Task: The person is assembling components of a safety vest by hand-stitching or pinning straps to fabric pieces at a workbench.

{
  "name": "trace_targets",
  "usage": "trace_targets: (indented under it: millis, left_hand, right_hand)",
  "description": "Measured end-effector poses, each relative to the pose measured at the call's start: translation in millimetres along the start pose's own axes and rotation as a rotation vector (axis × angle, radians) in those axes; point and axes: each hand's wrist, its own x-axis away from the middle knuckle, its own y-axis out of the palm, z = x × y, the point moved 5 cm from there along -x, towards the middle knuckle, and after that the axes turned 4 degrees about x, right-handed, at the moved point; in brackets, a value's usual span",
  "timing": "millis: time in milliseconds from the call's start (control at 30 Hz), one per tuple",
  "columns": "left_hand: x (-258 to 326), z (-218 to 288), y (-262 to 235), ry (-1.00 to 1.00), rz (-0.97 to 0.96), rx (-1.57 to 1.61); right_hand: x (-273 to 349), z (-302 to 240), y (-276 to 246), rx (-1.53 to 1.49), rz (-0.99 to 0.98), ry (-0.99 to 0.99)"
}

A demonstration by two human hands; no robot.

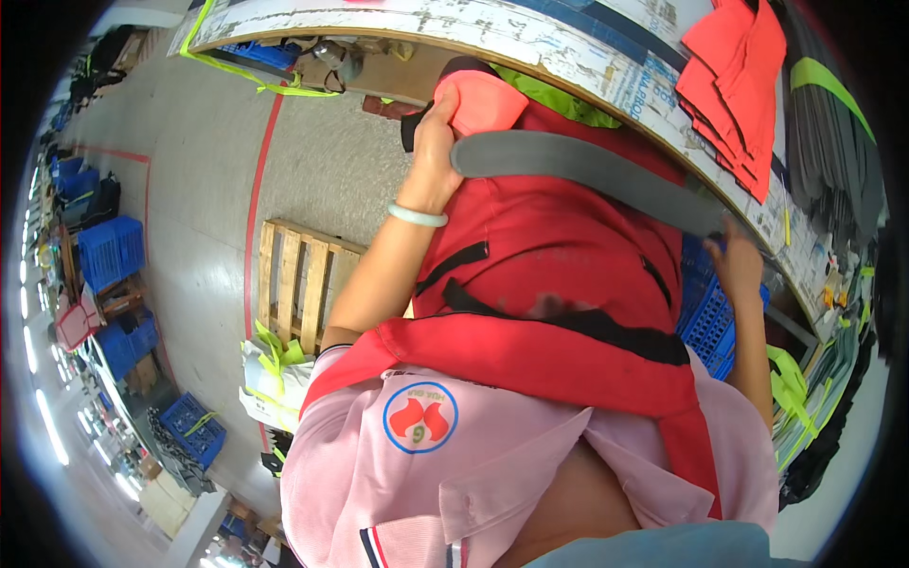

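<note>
**Grey strip [587, 168] lies across the red apron [559, 232]**

I see the left hand [437, 142] holding a coral piece [488, 102] in its fingers, near the desk's [445, 19] front edge, beside the strip's end. The right hand [740, 267] is at the other end, by that edge; I cannot tell whether its fingers grip.

A wide fisheye camera on the person's head is looking steeply down, with the pale pink cloth shirt [350, 483] filling the lower middle from very near. Above it, the red cloth apron [549, 241] is spreading through the centre. At middle range, the bare left hand [437, 142] is showing upper centre, the bare right hand [737, 260] right of centre. The worn white-topped table [436, 21] is curving across the top; the grey floor [204, 204] is lying farther away, left.
</note>
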Motion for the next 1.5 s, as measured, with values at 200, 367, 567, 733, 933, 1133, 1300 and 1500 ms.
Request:
trace_targets:
  millis: [200,367,567,733,933,1133,1300,1500]
  left_hand:
    - [20,-24,11,0.025,-0.085,-0.090]
    - [25,-37,12,0.151,0.012,-0.258]
    - [42,-2,18,0.278,-0.060,-0.162]
    - [61,8,61,0.227,-0.166,0.046]
    - [65,21,57,0.289,-0.411,0.122]
    - [72,17,76,0.390,-0.229,0.032]
    - [74,12,73,0.467,-0.303,-0.080]
    - [73,12,76,0.500,-0.313,-0.151]
  right_hand:
    - [50,-208,-13,-0.082,0.414,-1.152]
    - [17,-267,67,-0.139,-0.140,-1.276]
    - [13,-279,18,-0.750,-0.259,-1.012]
    - [9,-299,2,-0.724,0.002,-1.012]
    - [33,-314,-8,-0.785,-0.034,-1.126]
    - [17,-309,-13,-1.002,0.020,-0.995]
    - [16,-310,-12,-0.892,0.125,-1.019]
    - [23,-309,-16,-0.778,0.157,-0.958]
